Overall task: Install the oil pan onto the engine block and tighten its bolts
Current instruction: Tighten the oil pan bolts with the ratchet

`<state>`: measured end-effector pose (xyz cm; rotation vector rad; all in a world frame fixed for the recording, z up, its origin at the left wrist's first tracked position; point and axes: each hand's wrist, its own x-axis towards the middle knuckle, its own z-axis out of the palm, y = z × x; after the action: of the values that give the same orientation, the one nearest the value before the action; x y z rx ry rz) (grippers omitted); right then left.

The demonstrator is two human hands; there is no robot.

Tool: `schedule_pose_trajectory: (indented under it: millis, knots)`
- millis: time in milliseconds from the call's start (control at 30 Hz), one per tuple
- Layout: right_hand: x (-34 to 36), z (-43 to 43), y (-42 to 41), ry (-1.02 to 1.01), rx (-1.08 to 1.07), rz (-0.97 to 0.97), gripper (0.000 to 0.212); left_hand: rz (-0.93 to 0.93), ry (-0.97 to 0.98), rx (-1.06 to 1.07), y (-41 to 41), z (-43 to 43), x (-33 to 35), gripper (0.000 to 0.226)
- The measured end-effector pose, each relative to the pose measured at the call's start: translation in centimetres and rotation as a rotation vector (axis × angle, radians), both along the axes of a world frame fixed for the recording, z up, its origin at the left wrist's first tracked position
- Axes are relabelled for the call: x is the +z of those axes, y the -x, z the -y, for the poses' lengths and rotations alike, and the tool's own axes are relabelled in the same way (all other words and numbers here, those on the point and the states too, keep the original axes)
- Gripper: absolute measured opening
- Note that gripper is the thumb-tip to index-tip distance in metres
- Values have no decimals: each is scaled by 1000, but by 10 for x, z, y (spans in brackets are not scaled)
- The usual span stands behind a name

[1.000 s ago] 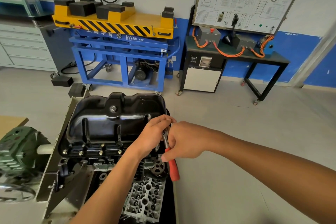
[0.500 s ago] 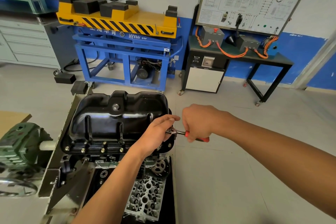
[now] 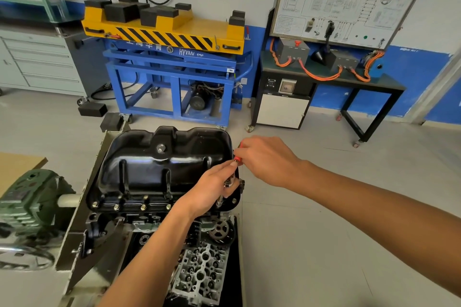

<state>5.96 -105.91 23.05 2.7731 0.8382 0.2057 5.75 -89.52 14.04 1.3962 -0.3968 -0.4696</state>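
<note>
- We are leaning over the oil pan [image 3: 164, 164], which is sitting bottom-up on the engine block [image 3: 139, 222]. Its hollow is facing down, so we are seeing nothing of the inside.
- Our left grip [image 3: 212, 193] is curling round the head of the ratchet [image 3: 228, 183] at the pan's near right corner. A socket bar [image 3: 219, 200] is running from there down to the flange.
- Our right grip [image 3: 267, 159] is clenching the ratchet's red handle [image 3: 237, 158], just beside the pan's right edge. Only a little red is showing past the fingers.
- A row of bolts [image 3: 143, 207] is sitting along the pan's near flange, and the drain plug [image 3: 161, 148] is showing on the upturned bottom.
- Below the block a toothed wheel [image 3: 220, 230] is facing us. A cylinder head [image 3: 202, 266] is lying nearer still, its open pockets facing up.
- A stand [image 3: 64, 249] is carrying the block, and its green gearbox [image 3: 27, 204] and hand wheel [image 3: 25, 257] are lying to our left.
- Across the floor [image 3: 287, 244] a blue cart [image 3: 169, 87] is carrying a yellow top [image 3: 174, 30] with black blocks [image 3: 119, 11] resting on it.
- Right of the cart a black table [image 3: 391, 85] is bearing grey boxes [image 3: 293, 51] joined by orange cables [image 3: 316, 73]. A wiring board [image 3: 349, 0] is rising behind it.
- A grey cabinet [image 3: 42, 62] is standing at the far left, its drawers all pushed in.
</note>
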Motion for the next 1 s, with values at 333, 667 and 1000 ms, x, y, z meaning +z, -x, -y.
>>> schedule_pose_trajectory:
  millis: [333, 667, 1000]
  knots:
    - [5, 7, 12, 25, -23, -53, 51, 103, -65, 109, -6, -1, -1, 35]
    - [5, 0, 28, 49, -46, -175, 49, 150, -81, 123, 2, 4, 4, 29]
    - [-44, -42, 58, -693, -351, -494, 54, 125, -56, 259, -6, -1, -3, 34]
